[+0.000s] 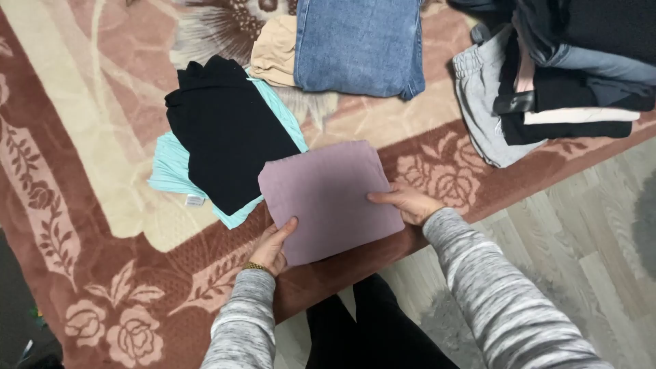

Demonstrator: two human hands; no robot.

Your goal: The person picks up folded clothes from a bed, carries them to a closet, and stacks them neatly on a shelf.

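Observation:
A folded mauve garment (328, 198) lies flat on the patterned rug, just in front of my knees. My left hand (272, 247) grips its near left corner, thumb on top. My right hand (407, 202) holds its right edge, fingers on the cloth. Just left of it a folded black garment (225, 130) rests on a folded mint-green one (167, 167); the mauve piece's far left corner touches that stack.
Folded blue jeans (359, 44) and a beige item (275, 58) lie farther back. A pile of dark, grey and white clothes (547, 82) sits at the right on the rug's border. The pink floral rug (102, 225) meets wood flooring (588, 225) at the right.

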